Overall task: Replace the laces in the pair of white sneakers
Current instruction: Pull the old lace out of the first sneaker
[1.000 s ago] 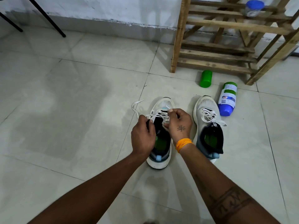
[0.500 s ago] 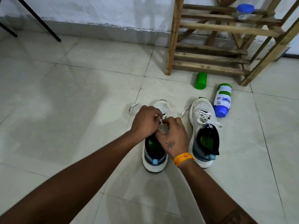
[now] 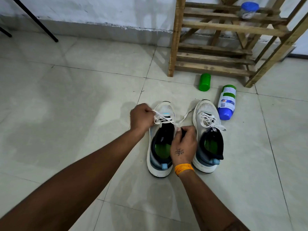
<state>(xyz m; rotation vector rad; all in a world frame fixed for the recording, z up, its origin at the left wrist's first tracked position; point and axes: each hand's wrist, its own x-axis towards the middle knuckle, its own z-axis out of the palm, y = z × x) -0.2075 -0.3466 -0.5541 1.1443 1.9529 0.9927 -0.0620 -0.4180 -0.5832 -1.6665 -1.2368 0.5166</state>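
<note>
1. Head view: On a pale tiled floor (image 3: pixel 83 114), a person works the flat white lace (image 3: pixel 164 117) of the left white mesh sneaker (image 3: pixel 160 142). The left hand (image 3: pixel 141 116) has its fingers curled round one lace end beside the toe. The right hand (image 3: pixel 183 145) pinches the other end at the shoe's collar, and that end runs off toward the right white sneaker (image 3: pixel 208 137), which stands just beside it with its lace tied.
2. The step looks like drawing the lace through the upper eyelets; it would go best with both ends pulled evenly, the lace kept flat and the shoe steadied.
3. Nearby lie a blue plastic bottle (image 3: pixel 227 101) and a green cylindrical cap (image 3: pixel 204 81), before a slatted wooden rack (image 3: pixel 216 47). None obstructs the hands.
</note>
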